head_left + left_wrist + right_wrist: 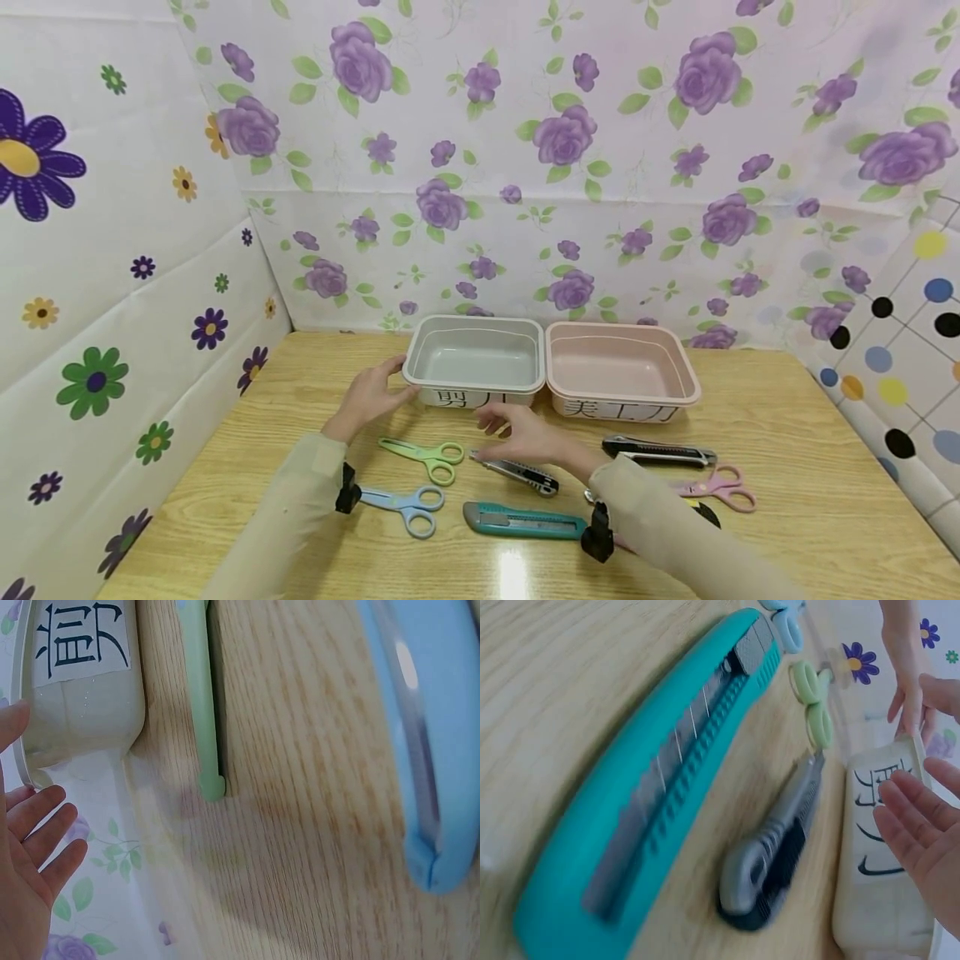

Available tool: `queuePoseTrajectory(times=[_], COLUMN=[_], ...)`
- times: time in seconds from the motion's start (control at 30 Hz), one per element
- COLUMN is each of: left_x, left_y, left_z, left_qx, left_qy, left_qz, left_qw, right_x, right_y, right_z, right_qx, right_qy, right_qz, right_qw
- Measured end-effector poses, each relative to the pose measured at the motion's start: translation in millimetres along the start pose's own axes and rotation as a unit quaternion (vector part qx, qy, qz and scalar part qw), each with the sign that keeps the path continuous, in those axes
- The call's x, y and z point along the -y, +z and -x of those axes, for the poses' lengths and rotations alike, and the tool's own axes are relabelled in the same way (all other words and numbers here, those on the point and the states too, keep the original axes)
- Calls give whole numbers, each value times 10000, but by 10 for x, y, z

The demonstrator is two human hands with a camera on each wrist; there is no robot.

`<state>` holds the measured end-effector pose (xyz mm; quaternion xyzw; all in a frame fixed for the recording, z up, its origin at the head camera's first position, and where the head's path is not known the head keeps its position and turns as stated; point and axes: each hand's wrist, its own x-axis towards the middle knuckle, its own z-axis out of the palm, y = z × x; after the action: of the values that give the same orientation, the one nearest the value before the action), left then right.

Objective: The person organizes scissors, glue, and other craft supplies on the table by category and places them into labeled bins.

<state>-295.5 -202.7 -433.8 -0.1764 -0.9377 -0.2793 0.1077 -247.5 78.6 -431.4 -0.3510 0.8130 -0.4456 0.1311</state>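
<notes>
My left hand is at the left end of the grey plastic bin, its fingertips right at the rim. In the left wrist view its fingers are spread and loosely extended. My right hand hovers before the bin's labelled front, over the tip of a silver utility knife. Its fingers are loosely bent with nothing between them. Nearer me lies a teal utility knife, its right end behind the right wrist strap. Green-handled scissors and blue scissors lie by the left wrist.
A pink bin stands against the grey bin's right side, also labelled. A black utility knife and pink scissors lie right of the right forearm, which partly covers a yellow-and-black item. Flowered cloth hangs behind the table.
</notes>
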Motion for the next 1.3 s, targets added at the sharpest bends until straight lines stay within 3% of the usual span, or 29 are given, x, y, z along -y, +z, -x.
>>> queuePoseTrajectory(times=[0.83,1.3], left_x=[15,1], left_y=[4,0], left_z=[7,8], left_qx=[-58,-36], left_qy=[69,111], left_qz=[43,21], left_qw=[10000,9999], right_x=[-149,-212], right_y=[428,550], right_z=[-331,-453], right_qx=[-133,-255], right_qy=[392,236], right_qz=[-72,549], right_qw=[9991,9979])
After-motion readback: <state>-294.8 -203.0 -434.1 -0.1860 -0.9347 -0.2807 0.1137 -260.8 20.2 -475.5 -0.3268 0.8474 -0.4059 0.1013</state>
